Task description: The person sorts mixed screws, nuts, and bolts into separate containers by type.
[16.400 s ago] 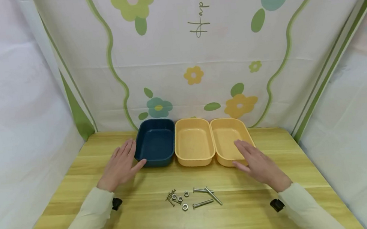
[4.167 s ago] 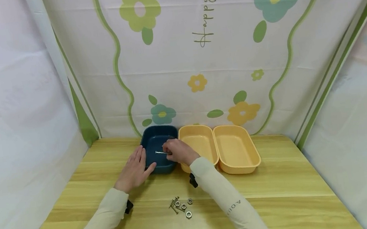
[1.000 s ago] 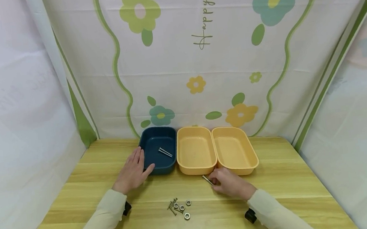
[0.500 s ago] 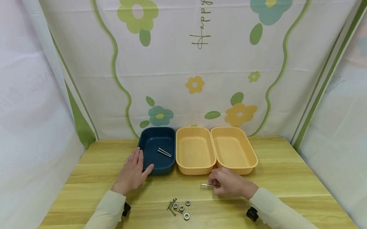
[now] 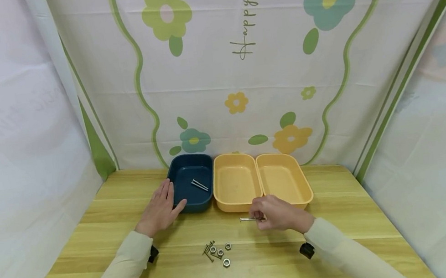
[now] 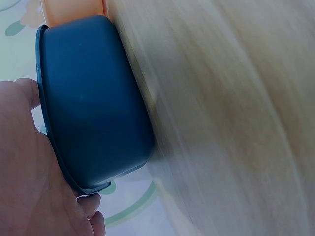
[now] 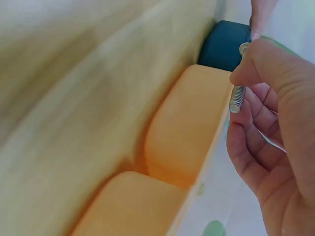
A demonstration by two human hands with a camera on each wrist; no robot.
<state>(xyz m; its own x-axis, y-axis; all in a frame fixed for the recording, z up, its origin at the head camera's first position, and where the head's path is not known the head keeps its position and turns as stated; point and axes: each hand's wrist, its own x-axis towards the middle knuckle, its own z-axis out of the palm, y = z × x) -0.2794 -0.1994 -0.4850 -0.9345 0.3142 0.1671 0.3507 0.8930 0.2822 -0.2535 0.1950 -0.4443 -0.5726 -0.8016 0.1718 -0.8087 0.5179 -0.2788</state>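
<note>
My right hand [image 5: 278,213] pinches a long silver bolt [image 5: 247,219] just in front of the yellow boxes; its head points left. In the right wrist view the threaded end of the bolt [image 7: 237,98] sticks out below thumb and forefinger. My left hand [image 5: 157,209] rests with fairly straight fingers at the left side and front rim of the dark blue box [image 5: 194,205]. Two similar bolts [image 5: 200,185] lie inside that box. Several hex nuts [image 5: 226,263] and several small thin screws [image 5: 207,248] lie loose on the wooden table, nearer to me.
Right of the blue box stand a middle yellow box [image 5: 240,206] and a right yellow box [image 5: 305,189], side by side. Behind them hangs a white flowered cloth [image 5: 198,68]. The wooden table [image 5: 172,277] narrows toward it between white side cloths.
Since the oldest frame, the bolts have left the table: two now lie in the blue box, one is in my right hand. Over the last second that bolt was turned and raised slightly.
</note>
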